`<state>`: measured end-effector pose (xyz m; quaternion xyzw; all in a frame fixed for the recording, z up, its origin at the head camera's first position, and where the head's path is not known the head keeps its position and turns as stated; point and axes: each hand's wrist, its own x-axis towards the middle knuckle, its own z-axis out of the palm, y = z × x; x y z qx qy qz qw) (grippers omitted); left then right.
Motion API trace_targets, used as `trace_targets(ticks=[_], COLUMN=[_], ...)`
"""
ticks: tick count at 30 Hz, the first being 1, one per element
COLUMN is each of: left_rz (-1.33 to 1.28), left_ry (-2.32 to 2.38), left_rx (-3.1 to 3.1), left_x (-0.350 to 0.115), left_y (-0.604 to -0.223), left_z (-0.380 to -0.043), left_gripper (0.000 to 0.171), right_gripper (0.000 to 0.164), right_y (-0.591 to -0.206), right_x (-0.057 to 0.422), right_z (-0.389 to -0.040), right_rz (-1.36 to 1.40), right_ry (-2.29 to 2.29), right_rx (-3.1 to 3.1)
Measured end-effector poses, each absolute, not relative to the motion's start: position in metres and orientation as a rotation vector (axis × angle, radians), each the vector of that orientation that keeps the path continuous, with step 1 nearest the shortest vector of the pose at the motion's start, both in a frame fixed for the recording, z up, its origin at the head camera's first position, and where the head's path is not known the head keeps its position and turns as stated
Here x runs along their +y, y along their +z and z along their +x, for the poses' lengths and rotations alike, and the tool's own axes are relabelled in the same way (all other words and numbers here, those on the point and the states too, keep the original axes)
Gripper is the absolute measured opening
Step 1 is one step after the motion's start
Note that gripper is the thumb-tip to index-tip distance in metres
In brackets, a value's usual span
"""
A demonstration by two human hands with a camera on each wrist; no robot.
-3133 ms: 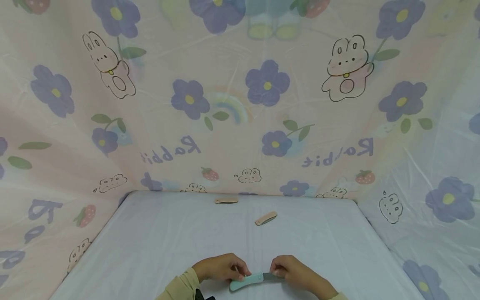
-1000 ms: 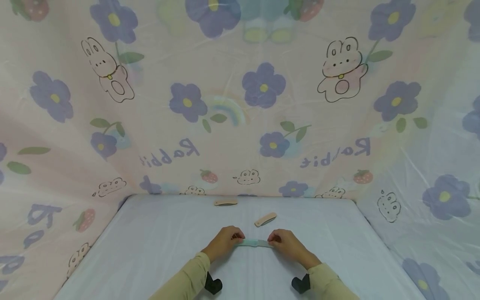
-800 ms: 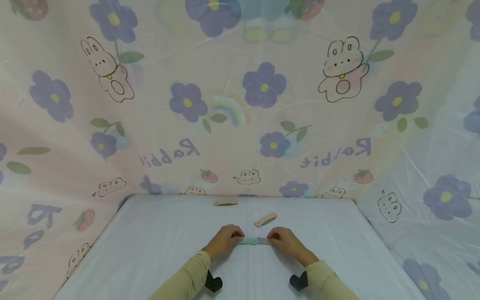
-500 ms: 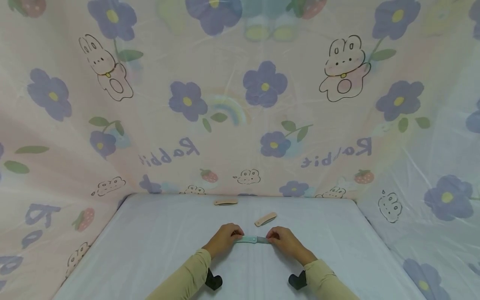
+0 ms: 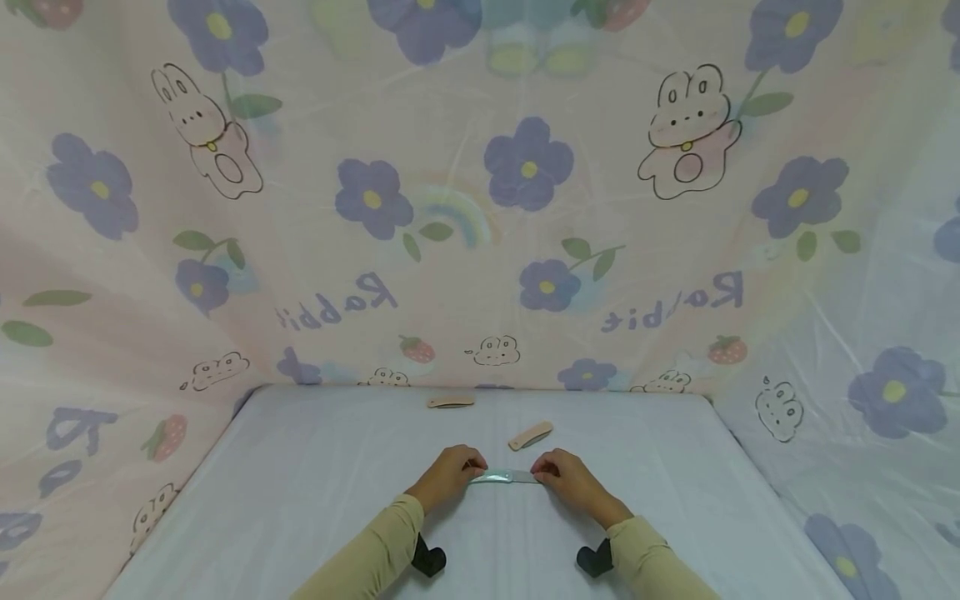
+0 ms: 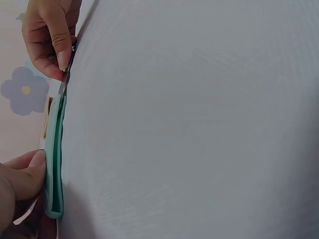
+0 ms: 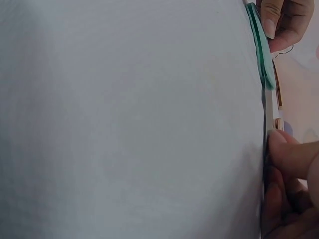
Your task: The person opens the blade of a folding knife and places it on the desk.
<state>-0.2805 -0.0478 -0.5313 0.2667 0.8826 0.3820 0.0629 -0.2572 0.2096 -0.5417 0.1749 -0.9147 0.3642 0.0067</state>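
Both the left hand (image 5: 444,478) and the right hand (image 5: 576,481) have moved forward with the green knife (image 5: 491,477), and they are now closer to the near tan knife (image 5: 531,435) and the far tan knife (image 5: 451,402). The green knife is between the two hands, around the middle of the white surface (image 5: 322,475); I cannot tell if it touches down. The left hand pinches the handle (image 6: 52,134), and the right hand pinches the blade (image 5: 523,477), which sticks out almost straight. It seems the step is turning the blade at its joint. To do it well, keep the handle still, pinch only the blade's flat sides, and go slowly. The sharp side is probably the one facing the same way as the slot (image 6: 56,174), so skin should stay away from there. Now count: one green knife, with one handle and one blade; two tan knives, which look folded; two hands; two sleeves, left sleeve (image 5: 367,546) and right sleeve (image 5: 660,558); and two black bits, left black bit (image 5: 430,559) and right black bit (image 5: 596,560).
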Motion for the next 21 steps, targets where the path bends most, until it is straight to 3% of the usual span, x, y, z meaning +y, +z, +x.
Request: trace_targets(ticks=[14, 21], left_rz=[0.796, 0.777], left_ry=[1.04, 1.028], left_rx=[2.703, 2.735], left_x=[-0.041, -0.03], left_y=[-0.522, -0.511], left_z=[-0.284, -0.288], left_gripper=[0.008, 0.01], right_gripper=[0.008, 0.018], right_y=[-0.535, -0.532], right_x=[0.212, 0.213], right_z=[-0.26, -0.264], right_rz=[0.386, 0.104], right_ry=[1.234, 1.73], right_rx=[-2.885, -2.654])
